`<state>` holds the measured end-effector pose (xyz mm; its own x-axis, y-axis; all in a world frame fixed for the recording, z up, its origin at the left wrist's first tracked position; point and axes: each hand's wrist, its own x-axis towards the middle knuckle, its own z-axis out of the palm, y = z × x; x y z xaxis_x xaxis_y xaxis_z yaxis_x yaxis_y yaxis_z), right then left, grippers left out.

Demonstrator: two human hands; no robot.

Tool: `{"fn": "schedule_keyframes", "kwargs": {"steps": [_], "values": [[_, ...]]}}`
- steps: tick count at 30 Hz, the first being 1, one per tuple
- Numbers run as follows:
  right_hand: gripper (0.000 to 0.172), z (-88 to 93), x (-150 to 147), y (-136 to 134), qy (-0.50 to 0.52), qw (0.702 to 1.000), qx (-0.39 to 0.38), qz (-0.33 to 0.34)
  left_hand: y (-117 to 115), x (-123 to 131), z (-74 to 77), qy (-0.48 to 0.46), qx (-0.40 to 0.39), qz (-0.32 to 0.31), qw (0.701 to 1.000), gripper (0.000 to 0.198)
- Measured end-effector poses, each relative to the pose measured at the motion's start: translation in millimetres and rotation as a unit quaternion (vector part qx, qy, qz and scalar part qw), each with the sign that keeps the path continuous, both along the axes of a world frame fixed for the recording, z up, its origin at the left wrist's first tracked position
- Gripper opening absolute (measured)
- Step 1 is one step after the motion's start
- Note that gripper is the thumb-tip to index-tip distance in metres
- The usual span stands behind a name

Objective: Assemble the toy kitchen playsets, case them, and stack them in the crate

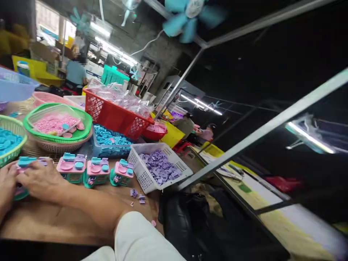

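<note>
Right hand [40,179] closed over pink-and-teal toy [24,162] at left of wooden table [54,221]; left hand [7,185] against it, half cropped, grip I cannot tell. Three like toys [96,170] just beside. I judge a forearm sweep could knock loose purple pieces [137,197] off the edge.

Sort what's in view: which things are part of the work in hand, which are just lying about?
In hand:
toy under the left hand and right hand
three like toys in a row beside it
white basket of purple parts
blue parts; pink parts

Lying about:
red basket of clear bags
black bag
ceiling fan
</note>
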<state>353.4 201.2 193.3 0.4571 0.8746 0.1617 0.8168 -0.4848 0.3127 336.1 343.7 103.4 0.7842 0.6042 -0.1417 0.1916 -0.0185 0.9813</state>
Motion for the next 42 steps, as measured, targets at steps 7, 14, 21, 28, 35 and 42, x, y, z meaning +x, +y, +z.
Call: {"fn": "schedule_keyframes", "kwargs": {"steps": [7, 14, 21, 28, 35, 42], "values": [[0.026, -14.4, -15, -46, -0.008, 0.996, 0.075, 0.054, -44, -16, -0.8, -0.012, 0.099, -0.044, 0.994, 0.061], [0.031, -18.4, 1, -74, 0.109, 0.988, 0.088, 0.065, -60, -13, 8.8, 0.032, 0.160, 0.010, 0.986, 0.056], [0.077, 20.0, 42, -232, 0.150, 0.954, 0.233, -0.114, -59, -15, -10.6, -0.107, 0.258, -0.008, 0.960, 0.081], [0.114, 28.5, 83, -312, 0.233, 0.931, 0.038, -0.280, -41, -14, 4.9, -0.116, 0.319, 0.011, 0.941, 0.078], [0.101, 21.8, 98, -304, 0.287, 0.924, -0.026, -0.253, -121, 18, 62.7, -0.202, 0.571, -0.263, 0.751, 0.050], [0.086, 19.8, 81, -292, 0.255, 0.939, -0.023, -0.232, -186, 89, 80.3, -0.128, 0.633, -0.482, 0.592, 0.086]]}}
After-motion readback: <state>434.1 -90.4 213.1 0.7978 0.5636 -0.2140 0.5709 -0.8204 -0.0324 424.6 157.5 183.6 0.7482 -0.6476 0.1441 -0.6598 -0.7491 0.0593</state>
